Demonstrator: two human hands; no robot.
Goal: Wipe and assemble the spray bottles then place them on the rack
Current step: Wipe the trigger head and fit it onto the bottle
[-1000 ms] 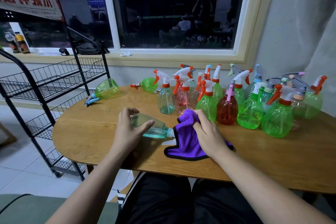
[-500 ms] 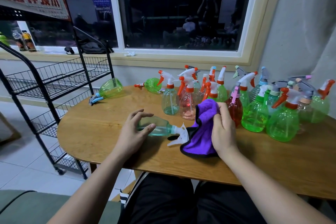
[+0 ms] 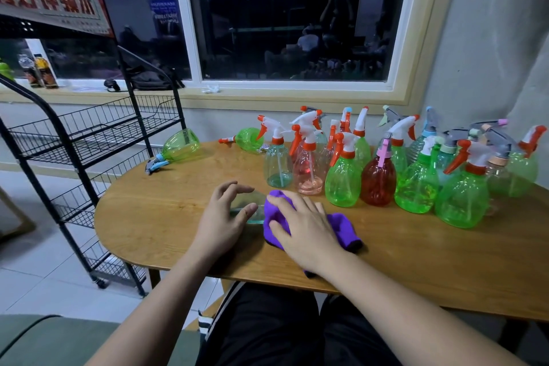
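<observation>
Of the lying bottle (image 3: 249,205) only a small teal part is visible: the purple cloth (image 3: 341,223) under the right hand (image 3: 306,229) covers its neck and spray head. The rack (image 3: 89,140) is cut by the left edge. The rear bottles (image 3: 363,148) are half hidden behind others.

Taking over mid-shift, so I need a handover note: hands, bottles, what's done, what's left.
Left hand cups the teal bottle lying on the table.
Right hand presses the purple cloth over one end of it.
Standing bottles cluster back right; two green bottles lie back left.
Done: this bottle is being wiped.
Left: finish it, wipe the others, load the rack, whose visible shelves hold no bottles.
</observation>
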